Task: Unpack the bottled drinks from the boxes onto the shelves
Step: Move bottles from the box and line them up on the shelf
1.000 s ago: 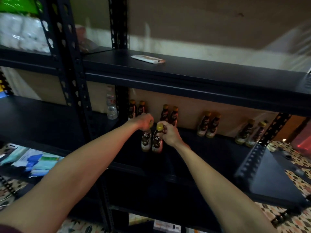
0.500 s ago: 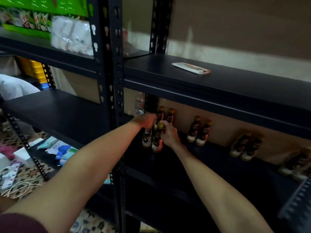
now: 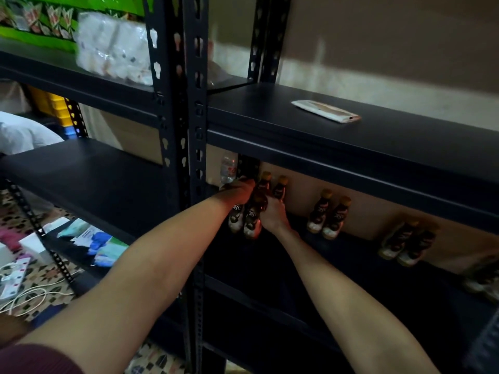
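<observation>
Over the last second the two bottles had been carried from the open front-middle of the lower shelf (image 3: 351, 268) toward its left end, and the view had swung left with them. The left hand (image 3: 239, 194) was clenched over the top of the left bottle (image 3: 235, 218), hiding its cap. The right hand (image 3: 272, 214) was wrapped around the side of the right bottle (image 3: 252, 220).

The two bottles stood side by side, touching and roughly upright. They were just in front of the back pair (image 3: 273, 184) at the shelf's rear left corner, beside the upright post (image 3: 193, 130). In the dim light it could not be told whether their bases were already down on the shelf or just above it.

More pairs ran along the back edge to the right, the nearest being the second pair (image 3: 328, 214). A clear water bottle (image 3: 228, 167) stood behind the post.

As a judgement, the shift meant a front row was being started at the left end. The placing looked nearly done, with only the setting down and letting go left before the next bottles could be fetched.
</observation>
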Demonstrator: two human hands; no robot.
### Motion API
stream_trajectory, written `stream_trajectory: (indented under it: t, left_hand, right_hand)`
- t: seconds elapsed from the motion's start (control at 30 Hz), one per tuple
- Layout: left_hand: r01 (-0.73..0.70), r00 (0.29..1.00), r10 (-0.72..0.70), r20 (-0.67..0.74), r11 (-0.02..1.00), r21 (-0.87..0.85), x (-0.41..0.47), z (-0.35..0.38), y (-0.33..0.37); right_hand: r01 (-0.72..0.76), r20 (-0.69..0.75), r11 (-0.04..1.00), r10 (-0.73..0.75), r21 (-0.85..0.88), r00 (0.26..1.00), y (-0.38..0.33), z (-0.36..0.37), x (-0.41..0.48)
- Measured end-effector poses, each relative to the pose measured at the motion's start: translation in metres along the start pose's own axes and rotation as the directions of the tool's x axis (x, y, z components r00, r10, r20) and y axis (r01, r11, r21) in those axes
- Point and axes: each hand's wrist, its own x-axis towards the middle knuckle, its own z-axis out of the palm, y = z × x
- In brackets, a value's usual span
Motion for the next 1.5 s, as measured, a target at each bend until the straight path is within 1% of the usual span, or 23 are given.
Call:
stream_trajectory:
  t: [0.17, 0.27, 0.37, 0.43, 0.53, 0.6, 0.67, 0.7, 0.83, 0.87, 0.9, 0.97, 1.07, 1.13, 1.2, 1.27, 1.3, 1.33, 1.4, 1.5]
  left_hand:
    - [0.061, 0.995, -0.058, 0.081, 0.997, -0.040, -0.009, -0.006, 0.005]
    - [0.037, 0.994, -0.028, 0.102, 0.996, -0.083, -0.010, -0.007, 0.005]
    - [0.016, 0.993, 0.002, 0.117, 0.989, -0.148, -0.014, -0.008, 0.005]
    - [-0.003, 0.997, 0.015, 0.080, 0.990, -0.140, -0.018, -0.012, 0.007]
    - [-0.021, 1.000, 0.021, -0.001, 0.994, -0.103, -0.027, -0.017, 0.010]
    - [-0.026, 1.000, 0.025, -0.007, 0.993, -0.114, -0.031, -0.016, 0.014]
    - [-0.020, 0.999, 0.016, -0.034, 0.992, -0.122, -0.032, -0.009, 0.019]
    - [-0.035, 0.998, 0.027, -0.061, 0.992, -0.119, -0.035, -0.007, 0.024]
    - [-0.122, 0.974, 0.123, -0.189, 0.992, 0.014, -0.060, -0.004, 0.055]
    - [-0.152, 0.964, 0.153, -0.218, 0.988, 0.023, -0.066, -0.001, 0.064]
    - [-0.195, 0.953, 0.190, -0.237, 0.981, 0.003, -0.072, 0.004, 0.072]
    - [-0.273, 0.937, 0.243, -0.250, 0.957, -0.095, -0.083, 0.020, 0.088]
    - [-0.301, 0.938, 0.254, -0.236, 0.933, -0.195, -0.105, 0.052, 0.111]
    - [-0.307, 0.948, 0.273, -0.166, 0.921, -0.241, -0.120, 0.078, 0.124]
    - [-0.305, 0.952, 0.295, -0.078, 0.912, -0.275, -0.133, 0.101, 0.137]
    - [-0.284, 0.955, 0.296, -0.006, 0.909, -0.306, -0.145, 0.122, 0.149]
    - [-0.284, 0.953, 0.302, 0.005, 0.903, -0.321, -0.150, 0.132, 0.155]
    - [-0.297, 0.950, 0.312, -0.010, 0.894, -0.336, -0.158, 0.141, 0.161]
    - [-0.381, 0.923, 0.371, -0.098, 0.855, -0.352, -0.175, 0.158, 0.174]
    - [-0.537, 0.843, 0.485, -0.232, 0.781, -0.319, -0.204, 0.185, 0.188]
  right_hand:
    - [-0.016, -0.008, 1.000, 0.016, -0.001, 1.000, 0.027, 0.016, 0.015]
    - [-0.018, 0.038, 0.997, 0.021, -0.079, 0.999, 0.012, 0.011, 0.010]
    - [-0.043, 0.091, 0.989, 0.056, -0.143, 0.994, 0.007, 0.007, 0.008]
    - [-0.053, 0.053, 0.993, 0.059, -0.108, 0.997, 0.018, 0.008, 0.013]
    - [-0.081, 0.011, 0.997, 0.081, -0.002, 0.997, 0.020, -0.004, 0.002]
    - [-0.070, -0.014, 0.998, 0.070, 0.006, 0.997, -0.005, -0.030, -0.030]
    - [-0.067, -0.026, 0.997, 0.067, -0.032, 0.997, -0.008, -0.047, -0.047]
    - [-0.063, -0.035, 0.995, 0.061, -0.072, 0.998, -0.004, -0.054, -0.055]
    - [-0.026, -0.048, 0.980, 0.017, -0.196, 0.999, 0.017, -0.081, -0.088]
    - [-0.017, -0.041, 0.975, 0.008, -0.222, 0.999, 0.023, -0.087, -0.098]
    - [-0.028, -0.027, 0.970, 0.022, -0.242, 0.999, 0.028, -0.093, -0.107]
    - [-0.068, -0.020, 0.961, 0.065, -0.269, 0.998, 0.041, -0.101, -0.128]
    - [-0.121, 0.000, 0.938, 0.128, -0.326, 0.992, 0.064, -0.106, -0.167]
    - [-0.183, 0.043, 0.914, 0.213, -0.363, 0.976, 0.081, -0.105, -0.193]
    - [-0.228, 0.051, 0.894, 0.268, -0.387, 0.962, 0.095, -0.104, -0.215]
    - [-0.243, 0.049, 0.887, 0.284, -0.393, 0.958, 0.104, -0.103, -0.235]
    - [-0.239, 0.044, 0.888, 0.278, -0.393, 0.960, 0.108, -0.103, -0.246]
    - [-0.233, 0.027, 0.888, 0.265, -0.395, 0.964, 0.111, -0.101, -0.256]
    - [-0.201, -0.023, 0.884, 0.211, -0.422, 0.977, 0.116, -0.095, -0.277]
    - [-0.140, -0.061, 0.876, 0.126, -0.462, 0.990, 0.123, -0.080, -0.313]
